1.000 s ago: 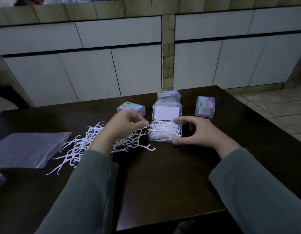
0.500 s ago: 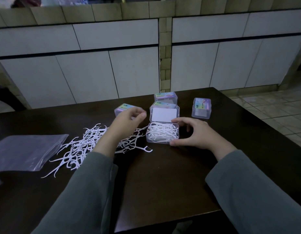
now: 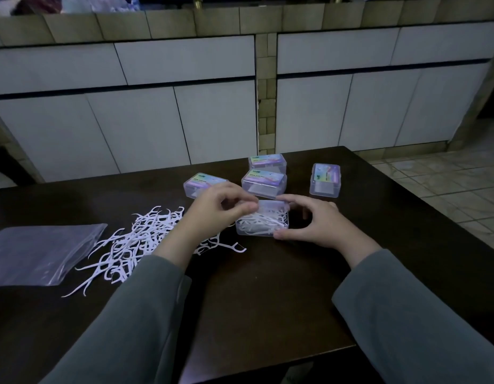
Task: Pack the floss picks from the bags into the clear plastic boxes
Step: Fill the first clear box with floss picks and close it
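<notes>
Floss picks of white plastic (image 3: 263, 220) fill the open clear plastic box (image 3: 279, 231) mid-surface; more lie loose beside it. Left hand (image 3: 218, 209) fingers pinch its lid, right hand (image 3: 313, 223) fingers curl round the box. Judged next: press the lid shut evenly.

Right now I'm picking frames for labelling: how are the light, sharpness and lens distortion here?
Head view: dim, bluish light; the dark table swallows shadows, while the white floss picks stand out. The left hand looks slightly motion-blurred over the open box. Wide-angle bending curves the cabinet lines.
</notes>
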The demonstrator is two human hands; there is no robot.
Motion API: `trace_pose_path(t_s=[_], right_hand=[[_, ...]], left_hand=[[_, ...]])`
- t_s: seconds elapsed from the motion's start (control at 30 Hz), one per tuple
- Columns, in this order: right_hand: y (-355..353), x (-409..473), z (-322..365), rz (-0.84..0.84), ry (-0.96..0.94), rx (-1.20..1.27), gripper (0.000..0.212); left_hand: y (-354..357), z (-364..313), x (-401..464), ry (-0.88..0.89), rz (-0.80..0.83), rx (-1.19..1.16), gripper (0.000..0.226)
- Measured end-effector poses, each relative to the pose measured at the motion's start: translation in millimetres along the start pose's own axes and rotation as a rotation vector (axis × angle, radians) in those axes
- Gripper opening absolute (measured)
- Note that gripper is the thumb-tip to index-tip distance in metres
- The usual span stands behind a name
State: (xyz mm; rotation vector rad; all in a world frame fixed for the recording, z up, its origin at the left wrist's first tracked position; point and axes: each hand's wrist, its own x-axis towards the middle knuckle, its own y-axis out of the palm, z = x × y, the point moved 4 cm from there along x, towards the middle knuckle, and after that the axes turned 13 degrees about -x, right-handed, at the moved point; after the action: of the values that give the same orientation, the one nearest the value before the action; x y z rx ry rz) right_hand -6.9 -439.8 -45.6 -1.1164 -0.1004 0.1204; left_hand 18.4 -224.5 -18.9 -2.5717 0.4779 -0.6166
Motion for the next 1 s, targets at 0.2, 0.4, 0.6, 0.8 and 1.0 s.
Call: trace_pose_path(t_s=[0.2, 0.4, 0.6, 0.8, 1.0], right_hand=[[1.1, -0.4, -0.1, -0.023, -0.021, -0.057, 0.076], [1.9, 0.6, -0.5, -0.032, -0.027, -0.1, 0.076], [-0.2, -2.3, 3.7, -0.042, -0.017, -0.11, 0.075], [-2.7, -5.5, 7.7, -0.062, -0.028, -0.11, 0.073], [-2.0, -4.8, 10.4, -0.119, -0.055, -0.207, 0.072]], left_hand=[[7.3, -0.4, -9.6, 0.144, 0.065, 0.252, 0.027], [18.4, -6.8, -12.9, 0.298, 0.032, 0.385, 0.033], [23.5, -8.0, -11.9, 0.303, -0.019, 0.4, 0.027], [25.5, -8.4, -11.7, 0.249, -0.024, 0.42, 0.015], [19.3, -5.6, -13.2, 0.173, 0.065, 0.369, 0.03]])
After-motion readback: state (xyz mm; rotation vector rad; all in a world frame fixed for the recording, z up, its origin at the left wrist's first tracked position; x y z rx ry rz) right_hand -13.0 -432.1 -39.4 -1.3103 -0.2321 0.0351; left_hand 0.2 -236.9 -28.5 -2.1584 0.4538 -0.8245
